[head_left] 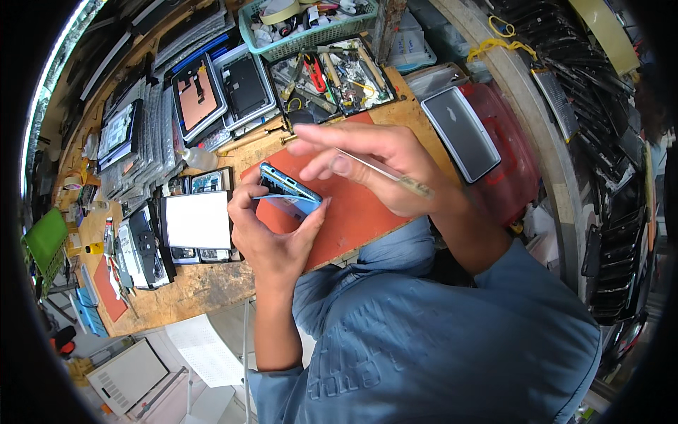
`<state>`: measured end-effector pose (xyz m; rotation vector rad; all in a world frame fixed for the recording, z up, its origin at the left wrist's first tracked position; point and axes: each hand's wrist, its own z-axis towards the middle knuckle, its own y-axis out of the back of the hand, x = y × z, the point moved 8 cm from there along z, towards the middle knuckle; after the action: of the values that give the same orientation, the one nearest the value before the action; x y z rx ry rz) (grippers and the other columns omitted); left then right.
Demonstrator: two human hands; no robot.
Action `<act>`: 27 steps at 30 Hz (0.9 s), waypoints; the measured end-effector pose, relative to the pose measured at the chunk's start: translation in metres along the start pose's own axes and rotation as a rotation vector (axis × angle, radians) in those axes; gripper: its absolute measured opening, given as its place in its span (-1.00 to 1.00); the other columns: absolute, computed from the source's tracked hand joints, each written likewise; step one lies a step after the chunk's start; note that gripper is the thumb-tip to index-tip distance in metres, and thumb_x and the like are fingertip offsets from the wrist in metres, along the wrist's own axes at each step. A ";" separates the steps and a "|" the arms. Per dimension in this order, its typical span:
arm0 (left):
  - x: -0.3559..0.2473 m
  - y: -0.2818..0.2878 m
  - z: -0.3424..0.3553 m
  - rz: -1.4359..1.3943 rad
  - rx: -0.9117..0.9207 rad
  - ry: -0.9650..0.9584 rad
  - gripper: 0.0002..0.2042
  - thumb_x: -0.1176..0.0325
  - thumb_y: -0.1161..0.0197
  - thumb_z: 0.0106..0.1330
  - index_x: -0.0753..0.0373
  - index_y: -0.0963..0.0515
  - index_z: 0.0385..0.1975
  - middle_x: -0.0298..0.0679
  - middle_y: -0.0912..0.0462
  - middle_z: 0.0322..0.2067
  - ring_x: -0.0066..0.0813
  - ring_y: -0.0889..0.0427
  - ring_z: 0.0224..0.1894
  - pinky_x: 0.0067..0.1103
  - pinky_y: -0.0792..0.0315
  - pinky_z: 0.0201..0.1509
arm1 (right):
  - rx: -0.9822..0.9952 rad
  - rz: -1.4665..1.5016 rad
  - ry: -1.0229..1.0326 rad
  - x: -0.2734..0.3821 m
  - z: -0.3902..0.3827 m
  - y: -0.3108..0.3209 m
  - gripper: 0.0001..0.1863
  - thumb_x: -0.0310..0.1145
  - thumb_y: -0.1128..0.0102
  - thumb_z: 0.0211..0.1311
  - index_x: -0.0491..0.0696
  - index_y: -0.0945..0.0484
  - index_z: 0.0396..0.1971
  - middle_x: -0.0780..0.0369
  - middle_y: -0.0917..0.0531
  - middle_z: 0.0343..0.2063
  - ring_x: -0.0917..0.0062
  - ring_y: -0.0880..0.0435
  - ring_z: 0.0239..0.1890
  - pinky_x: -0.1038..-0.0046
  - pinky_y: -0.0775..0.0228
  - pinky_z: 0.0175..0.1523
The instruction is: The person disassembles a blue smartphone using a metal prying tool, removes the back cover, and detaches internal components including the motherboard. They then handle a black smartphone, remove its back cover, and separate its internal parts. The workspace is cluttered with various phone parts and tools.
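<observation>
My left hand point(272, 244) grips a blue smartphone point(304, 196) tilted on edge above an orange mat point(353, 226); one side of the phone appears separated, with dark inner parts showing in the gap. My right hand point(371, 166) hovers just right of and above the phone, thumb and fingers closed on a thin metal tool point(413, 185) whose handle end points down toward my wrist. The tool's far end is hard to make out among my fingers.
Wooden bench point(162, 300) with trays of tools and parts point(328, 81), a green basket point(307, 18), stacked wrapped screens point(141, 141), a white-topped item point(196, 218) left of the mat, a small bottle point(198, 157) and a tray point(460, 134) on a red container at right.
</observation>
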<state>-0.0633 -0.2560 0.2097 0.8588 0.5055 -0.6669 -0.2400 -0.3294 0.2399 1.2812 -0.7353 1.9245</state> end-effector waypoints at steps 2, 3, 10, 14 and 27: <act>-0.001 -0.002 0.001 0.011 -0.025 0.017 -0.20 0.19 -0.84 -0.05 0.28 -0.33 0.02 0.15 -0.64 0.18 0.03 -0.74 0.12 -0.26 -0.63 0.17 | 0.005 -0.366 0.206 0.019 -0.001 0.005 -0.57 -0.39 -0.15 0.65 -0.24 -0.55 0.37 0.07 -0.73 0.09 0.44 -0.77 0.03 0.42 -0.61 0.20; -0.001 -0.004 0.002 0.015 -0.037 0.025 -0.21 0.19 -0.84 -0.05 0.27 -0.33 0.01 0.15 -0.64 0.18 0.04 -0.74 0.11 -0.26 -0.63 0.16 | 0.015 -0.450 0.235 0.026 -0.002 0.006 -0.60 -0.41 -0.18 0.62 -0.24 -0.59 0.32 0.10 -0.74 0.02 0.46 -0.76 0.00 0.43 -0.59 0.17; -0.018 -0.007 -0.002 0.137 -0.029 0.010 -0.25 0.24 -0.82 -0.05 0.21 -0.30 -0.05 0.10 -0.66 0.22 0.07 -0.76 0.10 -0.25 -0.64 0.12 | -0.108 -0.317 -0.053 0.026 -0.010 0.002 -0.92 -0.58 -0.34 0.44 -0.22 -0.69 -0.14 0.21 -0.77 -0.21 0.59 -0.77 -0.13 0.48 -0.61 -0.02; -0.023 -0.009 -0.004 0.140 -0.019 -0.024 -0.24 0.27 -0.82 -0.08 0.20 -0.29 -0.06 0.14 -0.64 0.26 0.06 -0.75 0.13 -0.26 -0.63 0.14 | -0.109 -0.421 0.084 0.029 -0.015 -0.001 -0.92 -0.51 -0.36 0.38 -0.19 -0.64 -0.26 0.14 -0.72 -0.37 0.34 -0.75 -0.34 0.32 -0.53 -0.23; -0.029 -0.009 -0.007 0.126 -0.034 -0.003 -0.25 0.33 -0.84 -0.12 0.19 -0.29 -0.11 0.16 -0.65 0.25 0.04 -0.74 0.15 -0.30 -0.61 0.18 | -0.133 -0.455 0.133 0.033 -0.035 -0.004 -0.90 -0.63 -0.35 0.32 -0.20 -0.59 -0.25 0.10 -0.67 -0.34 0.21 -0.73 -0.28 0.26 -0.54 -0.18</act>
<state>-0.0909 -0.2448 0.2202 0.8504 0.4554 -0.5428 -0.2646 -0.2924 0.2588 1.1126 -0.4479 1.5467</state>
